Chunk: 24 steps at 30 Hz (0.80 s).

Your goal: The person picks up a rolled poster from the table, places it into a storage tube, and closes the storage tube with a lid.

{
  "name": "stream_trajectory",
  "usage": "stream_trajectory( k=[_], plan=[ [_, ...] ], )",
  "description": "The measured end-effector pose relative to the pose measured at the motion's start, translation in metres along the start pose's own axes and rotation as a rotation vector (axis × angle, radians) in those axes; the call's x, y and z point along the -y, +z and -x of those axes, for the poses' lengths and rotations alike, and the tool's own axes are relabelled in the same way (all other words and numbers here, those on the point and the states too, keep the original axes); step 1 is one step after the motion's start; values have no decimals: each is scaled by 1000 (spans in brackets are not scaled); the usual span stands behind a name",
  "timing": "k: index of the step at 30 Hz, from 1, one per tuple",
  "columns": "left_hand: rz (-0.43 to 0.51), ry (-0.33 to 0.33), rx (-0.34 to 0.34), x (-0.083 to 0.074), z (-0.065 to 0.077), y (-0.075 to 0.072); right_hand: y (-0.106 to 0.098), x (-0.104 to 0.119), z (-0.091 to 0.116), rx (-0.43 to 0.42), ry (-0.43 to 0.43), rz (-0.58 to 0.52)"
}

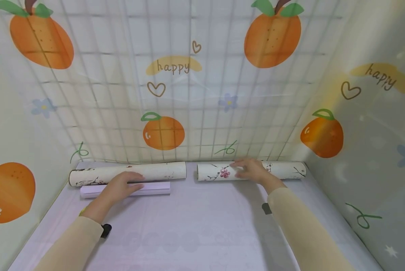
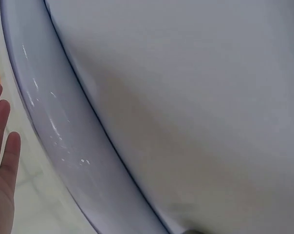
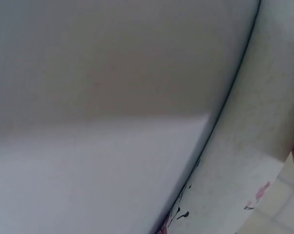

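Two white rolls printed with flowering branches lie end to end along the back of the table: the left floral roll (image 1: 165,171) and the right floral roll (image 1: 209,172). A thinner, glossy lavender roll (image 1: 156,189) lies in front of the left one and also crosses the left wrist view. My left hand (image 1: 119,185) is over the lavender roll, its fingers extended toward the floral roll behind. My right hand (image 1: 253,171) lies across the right floral roll, fingers spread; in the right wrist view only a sliver of it shows beside the roll (image 3: 249,126).
A pale lavender sheet (image 1: 195,226) covers the table. Behind the rolls rises a white curtain (image 1: 209,124) with orange prints over a wire grid, and similar printed sheets stand at both sides. Dark wrist cameras sit under both sleeves.
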<state>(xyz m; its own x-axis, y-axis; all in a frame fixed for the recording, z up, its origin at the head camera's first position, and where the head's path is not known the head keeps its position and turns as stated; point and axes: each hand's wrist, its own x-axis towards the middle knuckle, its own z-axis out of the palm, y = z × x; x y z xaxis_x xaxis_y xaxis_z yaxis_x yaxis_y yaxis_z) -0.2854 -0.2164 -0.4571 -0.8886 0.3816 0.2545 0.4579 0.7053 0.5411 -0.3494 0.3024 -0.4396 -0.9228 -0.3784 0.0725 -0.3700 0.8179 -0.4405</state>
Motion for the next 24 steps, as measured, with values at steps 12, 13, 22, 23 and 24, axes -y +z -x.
stream_trajectory(
  k=[12,13,22,23,24],
  plan=[
    [-15,90,18,16,4,1,13,-1,-7,5,-53,128],
    [-20,89,27,17,4,1,13,-1,-7,11,-54,132],
    [5,107,79,22,6,1,11,9,-9,72,-43,105],
    [11,117,83,22,6,1,11,10,-8,85,-31,96],
    [12,127,85,22,6,1,10,11,-8,96,-21,86]
  ],
)
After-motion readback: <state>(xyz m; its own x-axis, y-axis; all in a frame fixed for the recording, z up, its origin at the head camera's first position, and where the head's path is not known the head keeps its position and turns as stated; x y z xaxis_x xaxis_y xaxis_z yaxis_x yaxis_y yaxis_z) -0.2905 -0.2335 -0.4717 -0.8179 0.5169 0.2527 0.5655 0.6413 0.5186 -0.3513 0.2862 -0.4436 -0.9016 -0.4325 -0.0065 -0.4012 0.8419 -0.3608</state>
